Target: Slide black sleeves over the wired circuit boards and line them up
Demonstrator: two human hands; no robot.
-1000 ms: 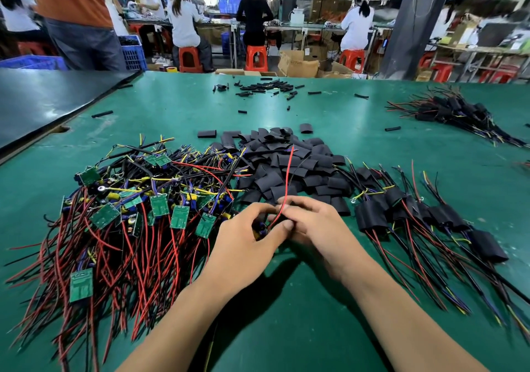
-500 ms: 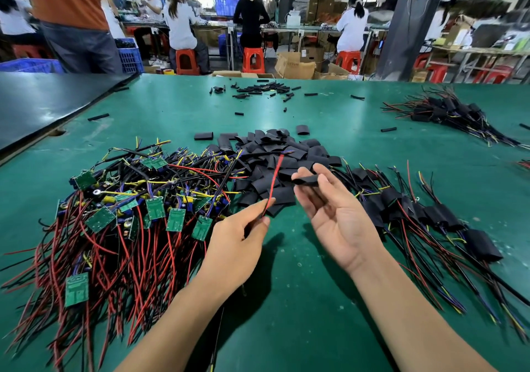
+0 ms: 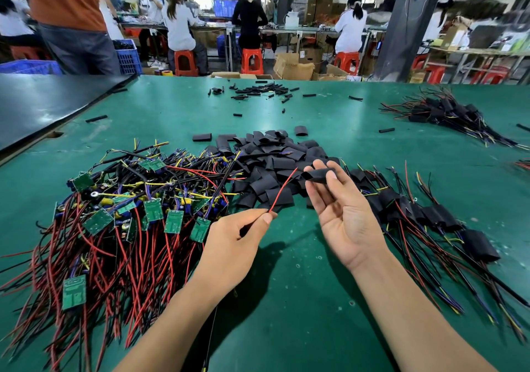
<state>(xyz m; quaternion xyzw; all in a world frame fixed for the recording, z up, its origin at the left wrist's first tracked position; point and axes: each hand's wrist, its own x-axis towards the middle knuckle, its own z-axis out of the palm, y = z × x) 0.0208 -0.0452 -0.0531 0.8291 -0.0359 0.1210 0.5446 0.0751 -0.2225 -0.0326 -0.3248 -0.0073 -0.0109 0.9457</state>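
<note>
My left hand (image 3: pixel 235 242) pinches the wires of a circuit board; a red wire (image 3: pixel 282 189) sticks up from its fingertips and the board itself is hidden under the hand. My right hand (image 3: pixel 341 211), palm up, pinches a black sleeve (image 3: pixel 317 175) between thumb and fingers just right of the red wire's tip. A heap of bare green boards with red and black wires (image 3: pixel 120 219) lies to the left. Loose black sleeves (image 3: pixel 272 171) are piled in the middle. Sleeved boards (image 3: pixel 436 214) lie in a row to the right.
The green table (image 3: pixel 286 300) holds small black tube offcuts (image 3: pixel 258 90) at the far middle and another bundle of sleeved boards (image 3: pixel 441 113) at the far right. A dark table (image 3: pixel 43 102) adjoins on the left. People work on stools beyond.
The hands, joined together a second ago, have come apart. My right hand took a black sleeve from the pile and lifted it; my left hand kept hold of the wires.
</note>
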